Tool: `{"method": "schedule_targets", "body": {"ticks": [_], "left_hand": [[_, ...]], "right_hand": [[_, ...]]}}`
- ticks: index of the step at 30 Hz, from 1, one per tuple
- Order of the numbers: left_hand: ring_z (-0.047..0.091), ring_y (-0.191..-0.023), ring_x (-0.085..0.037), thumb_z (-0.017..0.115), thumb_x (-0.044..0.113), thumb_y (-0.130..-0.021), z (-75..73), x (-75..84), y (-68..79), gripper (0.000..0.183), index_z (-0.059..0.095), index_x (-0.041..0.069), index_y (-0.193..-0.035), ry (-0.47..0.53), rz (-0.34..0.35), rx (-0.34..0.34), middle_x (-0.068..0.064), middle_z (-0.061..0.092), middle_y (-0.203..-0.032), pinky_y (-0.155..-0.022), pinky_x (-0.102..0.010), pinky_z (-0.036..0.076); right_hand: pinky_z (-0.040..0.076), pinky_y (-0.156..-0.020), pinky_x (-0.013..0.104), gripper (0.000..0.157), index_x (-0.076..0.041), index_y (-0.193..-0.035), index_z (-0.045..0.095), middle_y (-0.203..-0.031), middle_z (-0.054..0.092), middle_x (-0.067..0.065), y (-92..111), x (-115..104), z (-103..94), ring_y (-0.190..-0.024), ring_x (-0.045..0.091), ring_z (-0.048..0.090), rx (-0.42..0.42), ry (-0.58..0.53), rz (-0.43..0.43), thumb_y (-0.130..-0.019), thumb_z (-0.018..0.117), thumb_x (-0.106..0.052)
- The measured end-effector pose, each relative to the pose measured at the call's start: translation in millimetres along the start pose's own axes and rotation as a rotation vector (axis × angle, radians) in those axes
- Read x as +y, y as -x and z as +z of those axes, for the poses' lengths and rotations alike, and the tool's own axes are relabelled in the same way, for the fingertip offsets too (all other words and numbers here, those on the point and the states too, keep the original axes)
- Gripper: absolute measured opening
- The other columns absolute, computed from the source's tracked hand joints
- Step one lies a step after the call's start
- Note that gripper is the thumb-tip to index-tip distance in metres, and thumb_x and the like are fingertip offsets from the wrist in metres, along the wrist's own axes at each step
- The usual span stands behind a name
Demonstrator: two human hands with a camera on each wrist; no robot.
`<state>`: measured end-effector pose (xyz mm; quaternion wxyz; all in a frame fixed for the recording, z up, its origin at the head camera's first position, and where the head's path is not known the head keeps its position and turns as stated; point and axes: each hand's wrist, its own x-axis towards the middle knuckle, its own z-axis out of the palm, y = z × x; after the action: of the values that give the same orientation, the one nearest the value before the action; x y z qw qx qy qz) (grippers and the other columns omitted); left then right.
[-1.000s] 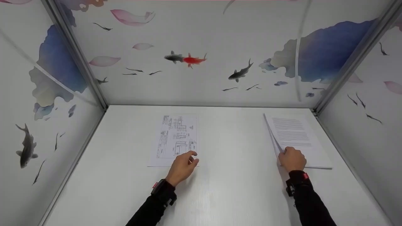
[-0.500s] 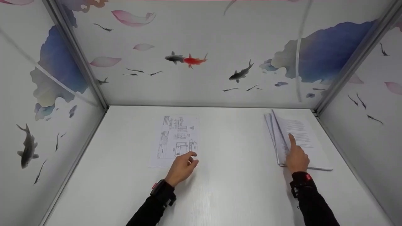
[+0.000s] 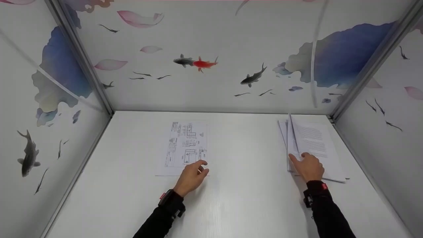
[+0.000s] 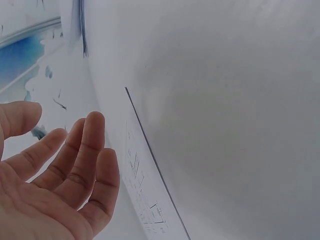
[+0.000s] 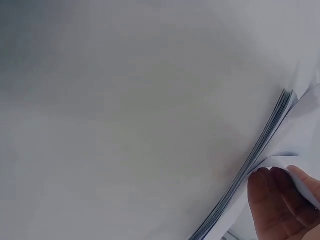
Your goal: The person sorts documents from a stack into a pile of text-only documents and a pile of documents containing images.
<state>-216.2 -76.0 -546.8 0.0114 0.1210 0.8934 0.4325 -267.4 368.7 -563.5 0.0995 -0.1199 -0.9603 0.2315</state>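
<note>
A white table (image 3: 244,185) was seen from above, enclosed by white walls (image 3: 214,94) that were painted with fish and petals. At the right of the table, near its far edge, a stack of paper (image 3: 333,165) was set, its top page filled with lines of print. Some pages at its left side were raised and bent, and these were gripped by the right hand (image 3: 310,168), the paper being caught between thumb and fingers. To the left, well apart from the stack, a printed drawing (image 3: 172,155) was laid flat. The left hand (image 3: 191,177) was held over its near right corner, thumb and fingers apart and loosely curved, with nothing grasped; whether the sheet was touched could not be told. Both arms were covered by black sleeves (image 3: 332,216), and a black device (image 3: 172,201) was strapped to each wrist.
</note>
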Motion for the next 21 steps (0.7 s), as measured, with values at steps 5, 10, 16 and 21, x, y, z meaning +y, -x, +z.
{"method": "schedule_targets", "body": {"ticks": [5,10,16,21], "left_hand": [[0.055,-0.066,-0.011,0.062,0.02,-0.096,-0.7,-0.6,0.5,0.027,0.064,0.005,-0.118,-0.011,-0.002,0.012,-0.002,0.065,-0.084,-0.058,-0.025,0.046],[0.056,-0.068,-0.011,0.061,0.021,-0.096,-1.2,-0.8,1.5,0.028,0.064,0.005,-0.118,-0.011,-0.006,0.006,-0.003,0.066,-0.085,-0.06,-0.026,0.046],[0.058,-0.07,-0.01,0.06,0.022,-0.097,-1.3,-0.5,0.8,0.028,0.064,0.007,-0.12,-0.007,0.008,-0.004,0.0,0.067,-0.086,-0.062,-0.025,0.047],[0.058,-0.075,-0.011,0.06,0.023,-0.097,-2.6,1.6,1.0,0.029,0.064,0.009,-0.122,-0.01,0.019,-0.037,-0.001,0.067,-0.091,-0.066,-0.027,0.049]], "right_hand": [[0.052,-0.067,0.056,0.072,0.013,-0.12,0.059,-0.111,0.062,0.034,2,-7,1.6,-0.089,0.049,0.064,-0.007,0.048,-0.021,-0.087,0.067,-0.05],[0.05,-0.059,0.055,0.079,0.017,-0.108,0.058,-0.097,0.06,0.034,6,-13,9.0,-0.079,0.047,0.063,0.005,0.139,-0.078,-0.079,0.074,-0.055],[0.047,-0.053,0.053,0.043,0.013,-0.093,0.06,-0.082,0.059,0.028,4,-14,11.2,-0.071,0.044,0.061,0.034,0.136,-0.103,-0.082,0.063,-0.028],[0.044,-0.049,0.049,0.028,0.009,-0.096,0.065,-0.082,0.066,0.028,4,-4,3.8,-0.068,0.042,0.063,0.042,0.048,-0.08,-0.09,0.049,-0.013]]}}
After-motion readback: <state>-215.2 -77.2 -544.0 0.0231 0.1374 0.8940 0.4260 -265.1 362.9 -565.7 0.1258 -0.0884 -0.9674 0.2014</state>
